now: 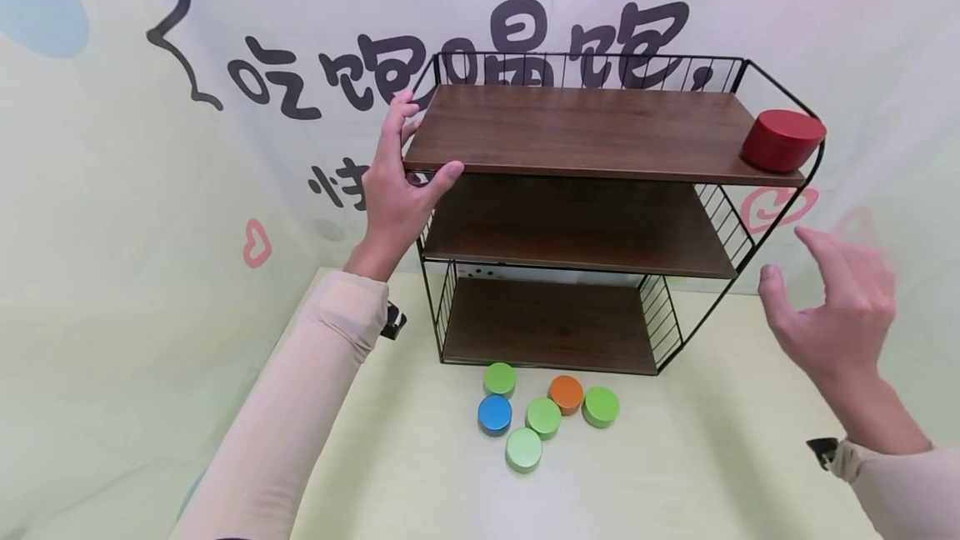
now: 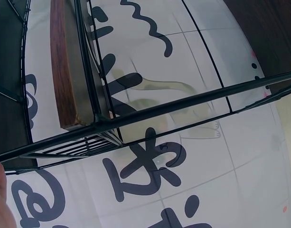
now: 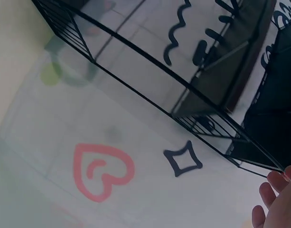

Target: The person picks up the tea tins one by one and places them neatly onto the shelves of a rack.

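A three-tier shelf rack point(image 1: 570, 223) with dark brown boards and a black wire frame stands against the wall. My left hand point(image 1: 401, 190) grips its upper left corner, thumb at the top board's front edge and fingers by the side rail. A sliver of that hand point(image 2: 2, 202) shows at the edge of the left wrist view. To the right of the rack, my right hand point(image 1: 840, 307) is raised in the air, thumb and fingers spread apart around nothing. A red round tin point(image 1: 783, 141) sits on the top board's right front corner.
On the pale table point(image 1: 420, 473) before the rack lie several small round lidded tins: green point(image 1: 499, 379), blue point(image 1: 495, 413), orange point(image 1: 566, 394) and light green point(image 1: 523, 449). A printed cloth wall point(image 1: 187, 190) closes off the back and sides.
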Demonstrator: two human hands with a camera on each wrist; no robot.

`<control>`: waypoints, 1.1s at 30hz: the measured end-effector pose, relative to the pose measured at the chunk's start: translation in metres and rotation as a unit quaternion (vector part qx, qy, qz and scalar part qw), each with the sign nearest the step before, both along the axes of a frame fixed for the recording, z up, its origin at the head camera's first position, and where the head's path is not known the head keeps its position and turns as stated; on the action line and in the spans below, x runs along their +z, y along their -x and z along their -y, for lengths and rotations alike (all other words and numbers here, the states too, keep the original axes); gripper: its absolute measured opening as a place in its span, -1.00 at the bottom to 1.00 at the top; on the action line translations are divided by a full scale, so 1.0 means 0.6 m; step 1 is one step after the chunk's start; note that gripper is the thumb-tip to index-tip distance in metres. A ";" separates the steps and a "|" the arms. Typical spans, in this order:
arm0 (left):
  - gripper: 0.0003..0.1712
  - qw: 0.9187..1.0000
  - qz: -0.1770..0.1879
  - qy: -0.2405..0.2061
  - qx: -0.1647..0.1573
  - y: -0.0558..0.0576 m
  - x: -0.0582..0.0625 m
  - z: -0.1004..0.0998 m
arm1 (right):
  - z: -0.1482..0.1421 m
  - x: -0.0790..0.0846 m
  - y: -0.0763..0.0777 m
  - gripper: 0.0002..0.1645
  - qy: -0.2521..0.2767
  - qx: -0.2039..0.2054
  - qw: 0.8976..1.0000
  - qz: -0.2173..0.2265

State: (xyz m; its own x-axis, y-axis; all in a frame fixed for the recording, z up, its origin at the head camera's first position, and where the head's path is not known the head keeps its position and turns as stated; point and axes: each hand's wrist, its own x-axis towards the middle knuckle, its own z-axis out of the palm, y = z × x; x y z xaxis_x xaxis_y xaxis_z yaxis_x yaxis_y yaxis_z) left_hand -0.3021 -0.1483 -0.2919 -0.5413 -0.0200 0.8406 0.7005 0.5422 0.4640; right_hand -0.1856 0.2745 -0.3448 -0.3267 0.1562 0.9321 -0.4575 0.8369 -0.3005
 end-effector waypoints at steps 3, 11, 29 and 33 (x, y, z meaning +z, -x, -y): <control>0.04 1.000 -0.001 0.001 -0.001 -0.001 0.000 0.001 | 0.003 -0.028 -0.002 -0.33 -0.011 0.012 1.000 0.008; 0.03 1.000 0.011 0.005 0.001 -0.003 -0.001 0.002 | 0.020 -0.102 -0.007 -0.36 -0.051 0.043 0.997 0.035; 0.04 1.000 0.002 0.004 0.005 -0.004 0.001 0.000 | 0.059 -0.238 -0.024 -0.41 -0.092 0.082 0.980 0.156; 0.03 1.000 -0.003 0.004 0.001 -0.003 0.000 -0.001 | 0.072 -0.268 -0.028 -0.45 -0.104 0.099 0.973 0.180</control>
State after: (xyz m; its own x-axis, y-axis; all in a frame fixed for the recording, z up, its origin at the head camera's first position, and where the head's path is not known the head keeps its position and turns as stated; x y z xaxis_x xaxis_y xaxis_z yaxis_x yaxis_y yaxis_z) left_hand -0.3002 -0.1477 -0.2919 -0.5367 -0.0142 0.8437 0.7018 0.5476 0.4557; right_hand -0.1691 0.2311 -0.5057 -0.6421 -0.1231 0.7567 -0.5124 0.8030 -0.3042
